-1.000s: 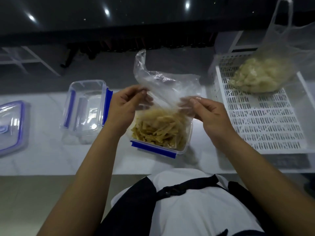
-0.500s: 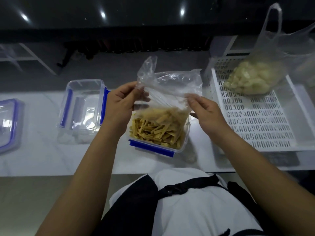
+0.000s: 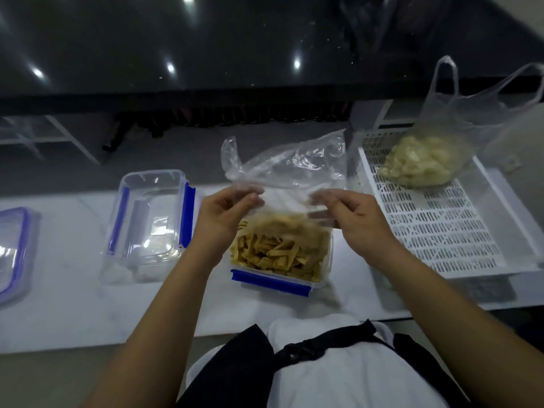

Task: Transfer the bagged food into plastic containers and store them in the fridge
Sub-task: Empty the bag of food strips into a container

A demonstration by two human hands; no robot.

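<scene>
A clear plastic bag [image 3: 282,169] hangs over an open plastic container [image 3: 272,282] with blue clips. Yellow-brown food strips [image 3: 279,248] fill the container, some still inside the bag's lower part. My left hand [image 3: 223,219] pinches the bag's left side and my right hand [image 3: 356,219] pinches its right side, both just above the container. A second clear bag [image 3: 459,119] holding pale food pieces [image 3: 418,160] rests in the white slotted tray [image 3: 441,231] on the right.
A clear lid with blue clips [image 3: 150,213] lies on the white counter [image 3: 67,293] left of the container. Another blue-rimmed lid or container [image 3: 14,251] shows at the far left edge. A dark glossy wall runs behind the counter.
Both hands have lifted the bag slightly and spread its top wider. More strips now lie in the container. The camera view has shifted down a little.
</scene>
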